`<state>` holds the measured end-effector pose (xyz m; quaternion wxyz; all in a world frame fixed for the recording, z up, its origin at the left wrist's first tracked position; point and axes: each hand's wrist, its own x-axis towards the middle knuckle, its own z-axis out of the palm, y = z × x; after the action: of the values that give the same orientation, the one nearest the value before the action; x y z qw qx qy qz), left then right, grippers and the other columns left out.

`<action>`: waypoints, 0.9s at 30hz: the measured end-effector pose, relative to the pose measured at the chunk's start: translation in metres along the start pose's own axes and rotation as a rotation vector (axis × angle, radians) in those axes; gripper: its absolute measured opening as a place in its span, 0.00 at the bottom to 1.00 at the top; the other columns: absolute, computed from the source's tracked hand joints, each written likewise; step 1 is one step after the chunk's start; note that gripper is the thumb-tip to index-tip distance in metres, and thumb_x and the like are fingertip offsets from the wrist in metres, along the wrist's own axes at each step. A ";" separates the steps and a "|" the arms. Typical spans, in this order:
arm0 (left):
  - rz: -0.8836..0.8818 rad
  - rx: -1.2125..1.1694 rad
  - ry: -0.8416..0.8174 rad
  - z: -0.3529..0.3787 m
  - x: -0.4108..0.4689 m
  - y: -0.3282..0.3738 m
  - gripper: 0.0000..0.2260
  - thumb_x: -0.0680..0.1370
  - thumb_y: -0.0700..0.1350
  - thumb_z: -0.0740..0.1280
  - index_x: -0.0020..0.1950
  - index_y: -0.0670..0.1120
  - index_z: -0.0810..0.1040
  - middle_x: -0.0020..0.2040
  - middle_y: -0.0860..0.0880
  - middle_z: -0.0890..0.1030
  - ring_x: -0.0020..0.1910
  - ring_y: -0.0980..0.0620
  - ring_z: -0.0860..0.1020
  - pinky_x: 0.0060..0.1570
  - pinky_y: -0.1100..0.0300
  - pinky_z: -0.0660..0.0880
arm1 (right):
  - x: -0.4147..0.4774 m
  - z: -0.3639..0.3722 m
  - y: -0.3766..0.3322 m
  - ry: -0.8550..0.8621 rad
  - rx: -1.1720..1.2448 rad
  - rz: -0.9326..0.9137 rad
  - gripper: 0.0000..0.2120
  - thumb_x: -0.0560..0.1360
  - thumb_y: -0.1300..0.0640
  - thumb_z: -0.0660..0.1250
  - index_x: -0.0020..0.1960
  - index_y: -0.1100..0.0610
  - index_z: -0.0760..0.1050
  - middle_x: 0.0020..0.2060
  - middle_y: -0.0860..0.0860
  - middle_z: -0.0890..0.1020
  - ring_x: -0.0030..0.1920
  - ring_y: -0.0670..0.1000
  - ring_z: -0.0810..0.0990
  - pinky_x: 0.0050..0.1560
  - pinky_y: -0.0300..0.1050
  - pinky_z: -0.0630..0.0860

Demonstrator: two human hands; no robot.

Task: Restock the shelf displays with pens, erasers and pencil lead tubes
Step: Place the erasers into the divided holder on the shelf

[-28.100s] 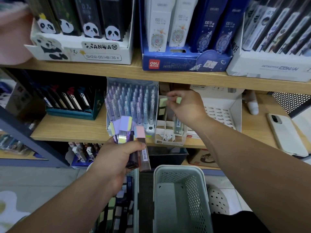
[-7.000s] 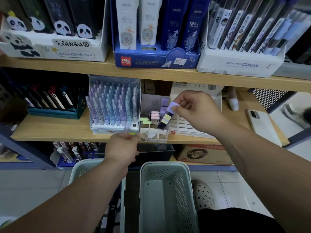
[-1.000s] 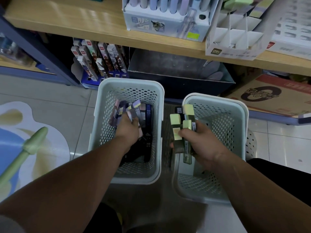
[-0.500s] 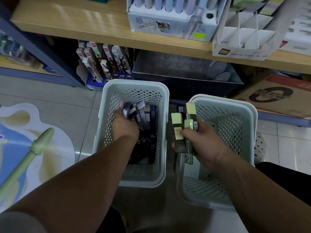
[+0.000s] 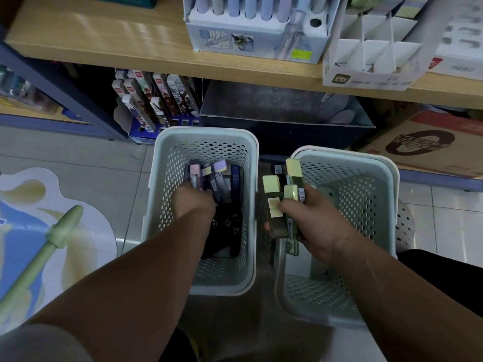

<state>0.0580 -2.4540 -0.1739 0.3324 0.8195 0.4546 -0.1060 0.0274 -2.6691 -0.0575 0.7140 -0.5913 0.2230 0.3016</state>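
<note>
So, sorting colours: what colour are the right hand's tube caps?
Pale green caps, clearest in head view.

green stick [image 5: 56, 237], patterned floor mat [image 5: 15, 220], printed cardboard box [image 5: 423, 145]

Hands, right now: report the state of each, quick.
Left hand: in the left basket among loose tubes, grip hidden.
Right hand: grips green-capped tubes.

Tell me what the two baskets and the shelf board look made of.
Left basket and right basket: probably moulded plastic, matte pale grey-green, judging by perforated walls and rounded rims. Shelf board: wood or wood-look laminate; light grain, soft sheen.
</note>
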 end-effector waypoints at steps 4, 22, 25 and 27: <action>0.062 -0.005 0.035 0.012 -0.005 -0.006 0.07 0.72 0.46 0.72 0.47 0.46 0.80 0.50 0.42 0.81 0.39 0.44 0.78 0.40 0.59 0.72 | 0.001 -0.002 0.002 0.002 -0.013 0.003 0.13 0.79 0.70 0.63 0.61 0.61 0.77 0.47 0.61 0.85 0.40 0.61 0.84 0.43 0.55 0.81; -0.035 -0.068 -0.093 0.003 0.011 -0.010 0.13 0.67 0.47 0.77 0.45 0.43 0.78 0.43 0.42 0.82 0.41 0.45 0.82 0.43 0.52 0.82 | 0.000 -0.004 0.005 0.002 -0.035 0.009 0.13 0.78 0.69 0.64 0.62 0.62 0.77 0.47 0.62 0.86 0.41 0.62 0.85 0.43 0.55 0.82; -0.034 -0.195 -0.118 0.000 0.005 -0.012 0.10 0.66 0.44 0.76 0.40 0.43 0.77 0.38 0.45 0.81 0.35 0.48 0.80 0.38 0.57 0.79 | -0.002 -0.005 0.004 0.002 -0.051 0.010 0.13 0.78 0.69 0.64 0.61 0.61 0.77 0.48 0.62 0.86 0.41 0.62 0.85 0.42 0.53 0.81; -0.033 -0.316 -0.152 -0.005 -0.001 -0.012 0.06 0.66 0.41 0.76 0.38 0.45 0.80 0.33 0.49 0.82 0.31 0.50 0.78 0.35 0.59 0.76 | -0.003 -0.006 0.002 0.004 -0.050 0.013 0.13 0.79 0.70 0.63 0.61 0.61 0.77 0.48 0.62 0.86 0.40 0.61 0.85 0.40 0.51 0.81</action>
<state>0.0471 -2.4474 -0.1752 0.4885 0.7393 0.4524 -0.1002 0.0240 -2.6752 -0.0584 0.6967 -0.6080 0.2206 0.3104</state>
